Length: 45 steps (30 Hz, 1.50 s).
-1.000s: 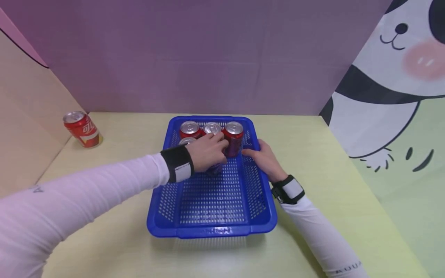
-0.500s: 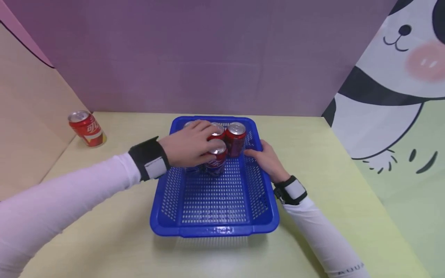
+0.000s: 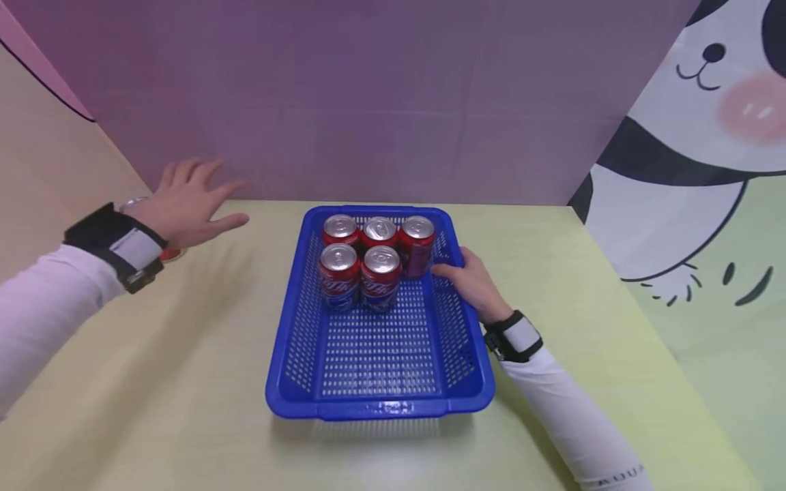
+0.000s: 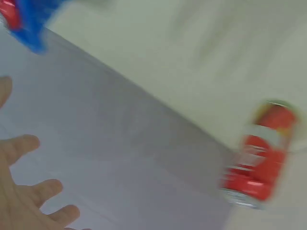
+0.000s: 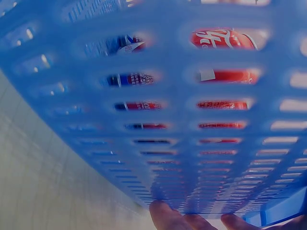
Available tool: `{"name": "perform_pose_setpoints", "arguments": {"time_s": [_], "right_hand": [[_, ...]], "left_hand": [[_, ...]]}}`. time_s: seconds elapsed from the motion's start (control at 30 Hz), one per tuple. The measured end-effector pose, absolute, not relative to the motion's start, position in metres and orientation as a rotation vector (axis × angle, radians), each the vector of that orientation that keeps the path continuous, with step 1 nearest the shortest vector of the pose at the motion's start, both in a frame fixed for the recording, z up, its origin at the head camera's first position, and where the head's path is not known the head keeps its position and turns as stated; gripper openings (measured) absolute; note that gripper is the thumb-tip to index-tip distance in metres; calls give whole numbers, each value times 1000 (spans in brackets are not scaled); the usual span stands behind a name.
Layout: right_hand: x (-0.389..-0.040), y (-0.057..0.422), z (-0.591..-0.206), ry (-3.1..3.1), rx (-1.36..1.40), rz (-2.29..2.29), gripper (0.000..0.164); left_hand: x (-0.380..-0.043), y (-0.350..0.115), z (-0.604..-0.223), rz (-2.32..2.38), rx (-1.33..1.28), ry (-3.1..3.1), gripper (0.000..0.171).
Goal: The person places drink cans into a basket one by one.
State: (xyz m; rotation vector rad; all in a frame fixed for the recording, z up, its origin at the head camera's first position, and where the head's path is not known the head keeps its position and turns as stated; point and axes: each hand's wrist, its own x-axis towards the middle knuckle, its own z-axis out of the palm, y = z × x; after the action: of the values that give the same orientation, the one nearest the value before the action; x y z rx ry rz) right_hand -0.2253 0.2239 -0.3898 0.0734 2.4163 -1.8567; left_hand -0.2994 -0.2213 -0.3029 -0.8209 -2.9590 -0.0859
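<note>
My left hand (image 3: 184, 208) is spread over the table's left side, holding nothing. From the head camera it mostly hides a lone red drink can (image 4: 261, 158), which the left wrist view shows blurred and apart from the fingers. A blue perforated plastic basket (image 3: 381, 409) contains several upright cans: a back row with a red can (image 3: 416, 239) at its right end, and two red-and-blue cans (image 3: 381, 276) in front. My right hand (image 3: 475, 290) grips the basket's right rim, thumb inside; its fingertips (image 5: 165, 215) show against the perforated outside in the right wrist view.
A purple backdrop (image 3: 368, 102) rises behind the pale yellow table (image 3: 552, 273). On the left stands a beige panel (image 3: 49, 170), and a panda-printed panel (image 3: 675, 225) borders the right. The basket's front half shows bare mesh.
My left hand released a can in the second row's left spot and moved left, fingers spreading, to the lone can. The right hand stays on the rim.
</note>
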Motion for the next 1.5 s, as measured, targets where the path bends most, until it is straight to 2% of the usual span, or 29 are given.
{"name": "perform_pose_setpoints", "arguments": {"time_s": [0.2,0.53,0.83,1.13,1.5], "right_hand": [[-226,223,-391,2425,79,-1852,50],[-227,223,-391,2428,80,-1857,53],[-214,211,-365,2386,82,-1859,52],[-229,222,-391,2432,82,-1852,53],[-229,226,-395,2428,68,-1882,51]], "left_hand": [[-311,-270,-323,-126,-662,-3080,75],[-322,-311,-337,-126,-444,-3130,84],[-335,-320,-345,-176,-403,-3163,91],[-353,-330,-367,-207,-368,-3187,95],[-381,-348,-390,-288,-324,-3197,115]]}}
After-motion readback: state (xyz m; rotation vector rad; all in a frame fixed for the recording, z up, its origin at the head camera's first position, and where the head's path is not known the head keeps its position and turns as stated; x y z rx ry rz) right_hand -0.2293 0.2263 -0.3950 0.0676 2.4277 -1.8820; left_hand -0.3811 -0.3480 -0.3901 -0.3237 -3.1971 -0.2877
